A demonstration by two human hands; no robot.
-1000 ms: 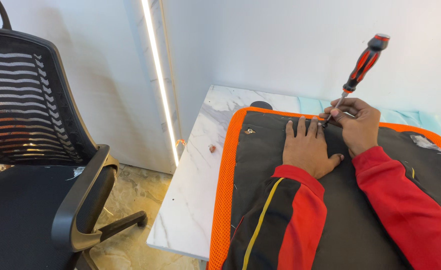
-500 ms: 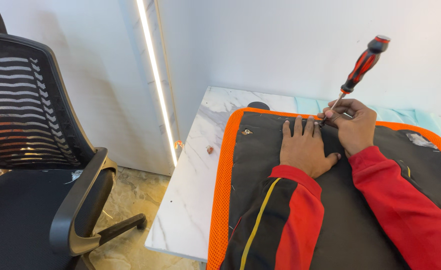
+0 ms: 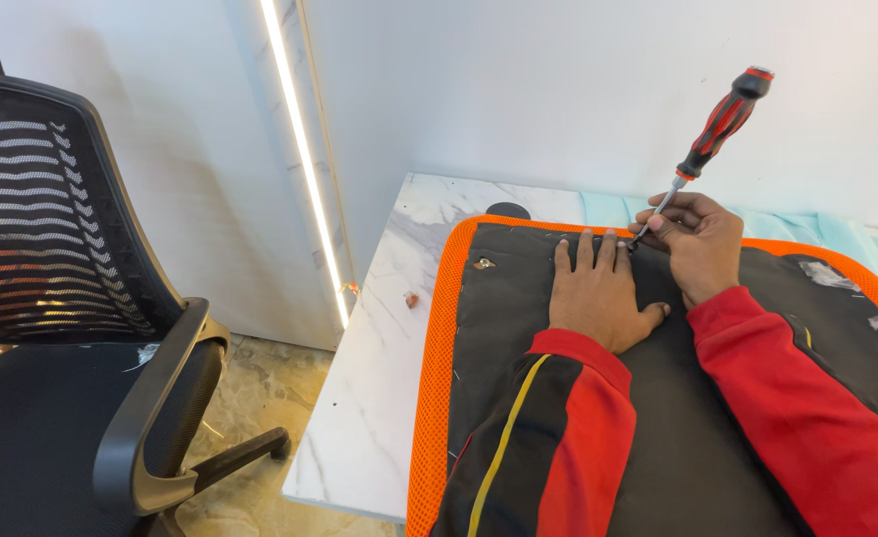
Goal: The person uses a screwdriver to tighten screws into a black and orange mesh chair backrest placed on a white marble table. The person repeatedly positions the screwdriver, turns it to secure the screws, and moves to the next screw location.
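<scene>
In the head view, the left hand (image 3: 595,293) lay flat and open on the black pad with the orange edge (image 3: 437,378), which sat on the white marble counter (image 3: 379,398). At about two o'clock from it, the right hand (image 3: 695,242) held the red and black screwdriver (image 3: 709,141) tight, tip down at the pad's far edge. The job looked only partly done, because the tool was at work there.
</scene>
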